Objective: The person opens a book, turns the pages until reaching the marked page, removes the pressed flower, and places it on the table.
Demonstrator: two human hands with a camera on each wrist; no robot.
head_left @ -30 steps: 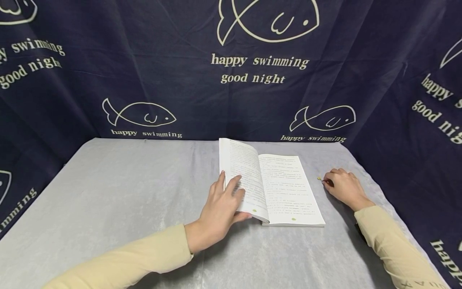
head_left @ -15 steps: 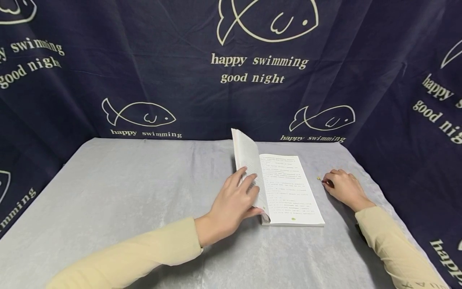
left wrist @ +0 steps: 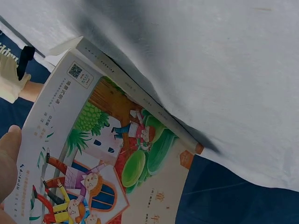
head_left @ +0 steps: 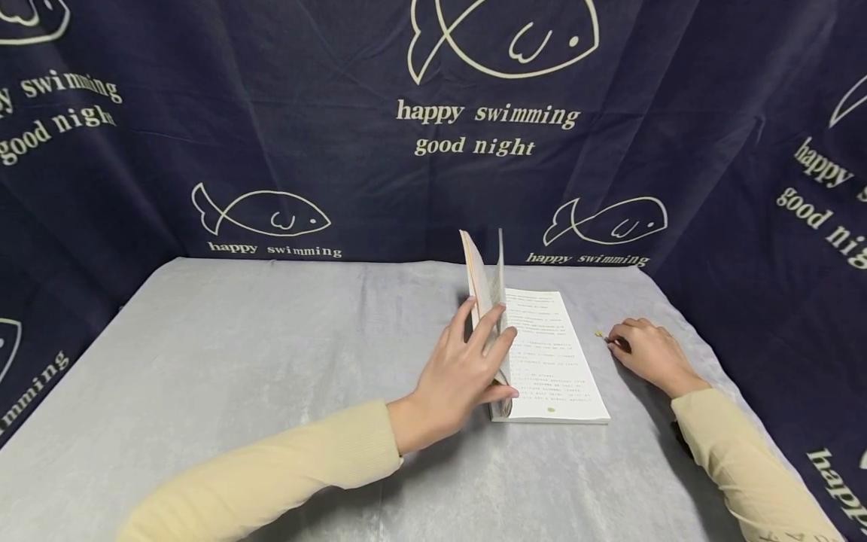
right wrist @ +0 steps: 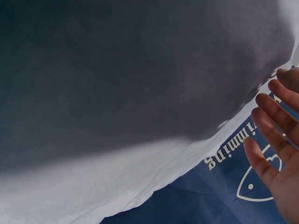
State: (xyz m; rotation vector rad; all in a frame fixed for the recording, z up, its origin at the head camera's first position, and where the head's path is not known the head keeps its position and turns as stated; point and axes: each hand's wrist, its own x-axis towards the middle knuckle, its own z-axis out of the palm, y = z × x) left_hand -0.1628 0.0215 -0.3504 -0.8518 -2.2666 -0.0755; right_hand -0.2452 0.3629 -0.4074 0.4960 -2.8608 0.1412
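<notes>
A paperback book [head_left: 552, 361] lies on the table, its right half flat and its left half raised steeply. My left hand [head_left: 454, 384] holds this raised half by its near part. The fingers spread over the pages and the thumb is at the lower edge. One leaf [head_left: 501, 260] stands apart from the raised block. In the left wrist view the illustrated cover [left wrist: 112, 154] shows, with part of my hand [left wrist: 7, 163] beside it. My right hand [head_left: 646, 350] rests right of the book, thumb and index together at a thin, small yellow-tipped thing [head_left: 599, 333]; its kind is unclear.
Grey cloth [head_left: 237, 376] covers the table. A dark blue curtain [head_left: 372, 150] with fish drawings and lettering hangs behind it and at both sides. The table edge [head_left: 711, 361] runs close to the right hand.
My left hand has moved right, tilting the left half of the book from a low slant to nearly upright. One leaf has come apart from it. The right hand has hardly moved.
</notes>
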